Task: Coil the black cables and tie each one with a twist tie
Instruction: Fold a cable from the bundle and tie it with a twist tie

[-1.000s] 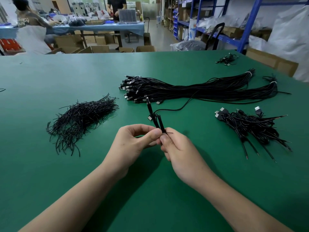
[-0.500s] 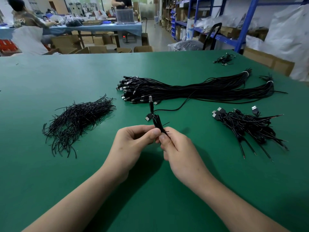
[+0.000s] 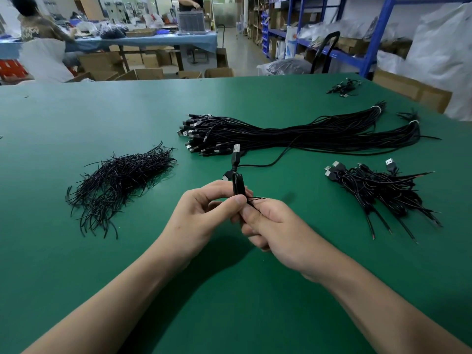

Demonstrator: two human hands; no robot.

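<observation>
A folded black USB cable (image 3: 237, 182) stands up between my two hands over the green table (image 3: 76, 251), its plug pointing up. My left hand (image 3: 204, 215) pinches the fold with thumb and fingers. My right hand (image 3: 273, 228) grips the cable just below, where the thin ends of a twist tie (image 3: 256, 199) stick out to the right. One strand of the cable trails back toward the long bundle of uncoiled cables (image 3: 306, 136). A heap of twist ties (image 3: 120, 182) lies to the left, and tied cables (image 3: 380, 190) are piled on the right.
A few more cables (image 3: 343, 88) lie at the table's far right corner. Beyond the table are cardboard boxes, blue shelving (image 3: 375, 34) and a blue-covered bench with people working at it.
The cable's plug end now stands more upright between my hands. My fingers have shifted slightly around the fold and the tie; both hands stay at the same spot.
</observation>
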